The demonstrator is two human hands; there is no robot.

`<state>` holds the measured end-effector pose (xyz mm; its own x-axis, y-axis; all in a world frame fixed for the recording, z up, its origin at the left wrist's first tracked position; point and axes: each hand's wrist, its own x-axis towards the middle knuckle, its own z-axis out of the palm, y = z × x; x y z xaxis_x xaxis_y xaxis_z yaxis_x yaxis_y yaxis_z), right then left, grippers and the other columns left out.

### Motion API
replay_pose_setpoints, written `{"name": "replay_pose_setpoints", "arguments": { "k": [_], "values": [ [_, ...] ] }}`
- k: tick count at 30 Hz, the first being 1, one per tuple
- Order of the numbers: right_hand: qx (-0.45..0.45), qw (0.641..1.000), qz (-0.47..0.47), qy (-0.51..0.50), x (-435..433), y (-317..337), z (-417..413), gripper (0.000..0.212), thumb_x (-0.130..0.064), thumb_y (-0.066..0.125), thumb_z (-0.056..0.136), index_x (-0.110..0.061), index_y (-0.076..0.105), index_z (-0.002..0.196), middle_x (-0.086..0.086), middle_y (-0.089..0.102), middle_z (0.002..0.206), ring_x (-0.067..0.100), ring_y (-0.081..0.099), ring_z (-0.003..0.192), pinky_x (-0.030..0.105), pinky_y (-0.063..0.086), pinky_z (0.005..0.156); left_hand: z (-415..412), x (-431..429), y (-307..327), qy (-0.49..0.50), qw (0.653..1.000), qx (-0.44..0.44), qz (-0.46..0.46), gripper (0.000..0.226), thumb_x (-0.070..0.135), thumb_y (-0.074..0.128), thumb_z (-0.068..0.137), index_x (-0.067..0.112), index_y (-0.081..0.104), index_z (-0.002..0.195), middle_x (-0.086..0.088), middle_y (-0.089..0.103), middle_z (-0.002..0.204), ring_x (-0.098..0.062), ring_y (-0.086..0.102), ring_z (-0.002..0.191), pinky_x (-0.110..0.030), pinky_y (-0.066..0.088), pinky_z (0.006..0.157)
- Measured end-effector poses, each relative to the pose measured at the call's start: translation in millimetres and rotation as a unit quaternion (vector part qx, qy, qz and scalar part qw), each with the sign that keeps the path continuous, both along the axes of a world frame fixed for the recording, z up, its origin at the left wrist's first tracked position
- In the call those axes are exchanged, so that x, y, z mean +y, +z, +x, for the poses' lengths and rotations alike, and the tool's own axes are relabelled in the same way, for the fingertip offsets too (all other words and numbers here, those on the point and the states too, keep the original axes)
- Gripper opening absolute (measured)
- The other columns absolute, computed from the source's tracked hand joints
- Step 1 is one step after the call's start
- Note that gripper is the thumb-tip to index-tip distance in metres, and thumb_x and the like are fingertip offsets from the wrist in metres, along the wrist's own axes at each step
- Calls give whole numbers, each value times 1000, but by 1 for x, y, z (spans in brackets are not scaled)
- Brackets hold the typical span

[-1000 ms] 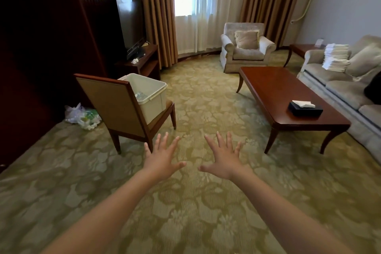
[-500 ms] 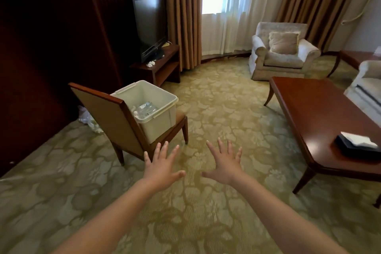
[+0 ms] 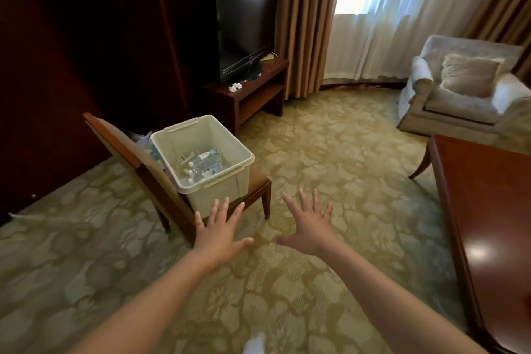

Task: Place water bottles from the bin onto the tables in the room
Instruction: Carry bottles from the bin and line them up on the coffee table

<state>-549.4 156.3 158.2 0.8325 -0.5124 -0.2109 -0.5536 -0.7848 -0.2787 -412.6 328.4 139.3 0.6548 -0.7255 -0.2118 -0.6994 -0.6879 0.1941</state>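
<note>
Hotel-type room w/ patterned carpet (image 3: 330,152), TV (image 3: 244,34) upper centre, armchair (image 3: 459,95) at right. Bin (image 3: 230,181) sits on wooden chair (image 3: 161,181) centre-left, w/ water bottles (image 3: 205,165) lying inside. Coffee table (image 3: 488,195) at right edge. Left hand (image 3: 219,234) & right hand (image 3: 309,227) out front, lower centre, fingers spread, holding nothing.

A wooden chair (image 3: 149,178) on the patterned carpet (image 3: 330,158) carries the pale bin (image 3: 218,192) holding water bottles (image 3: 207,164).
</note>
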Motion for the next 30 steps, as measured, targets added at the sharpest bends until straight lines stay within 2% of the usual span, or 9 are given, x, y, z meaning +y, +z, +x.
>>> {"name": "replay_pose_setpoints", "arguments": {
  "k": [14, 22, 30],
  "values": [
    [-13, 998, -22, 61, -212, 1, 184, 104, -65, 63, 81, -40, -4, 157, 6, -16, 166, 36, -31, 146, 65, -21, 112, 168, -199, -16, 50, 999, -4, -13, 88, 70, 43, 90, 41, -9, 154, -1, -22, 163, -24, -23, 149, -60, -11, 116],
    [15, 993, 11, 113, -275, -16, 273, 104, -65, 63, 81, -41, -4, 157, 5, -14, 167, 34, -32, 146, 65, -22, 112, 228, -248, -29, 102, 994, 26, 8, 86, 69, 42, 91, 42, -11, 154, 0, -22, 162, -24, -24, 148, -58, -11, 118],
    [40, 966, 2, 254, -328, -29, 399, 102, -62, 64, 82, -42, -3, 157, 5, -10, 167, 34, -24, 150, 66, -18, 113, 288, -286, -52, 232, 971, 52, 29, 86, 68, 42, 92, 42, -11, 154, 0, -24, 162, -23, -24, 148, -57, -9, 118]
  ]
}}
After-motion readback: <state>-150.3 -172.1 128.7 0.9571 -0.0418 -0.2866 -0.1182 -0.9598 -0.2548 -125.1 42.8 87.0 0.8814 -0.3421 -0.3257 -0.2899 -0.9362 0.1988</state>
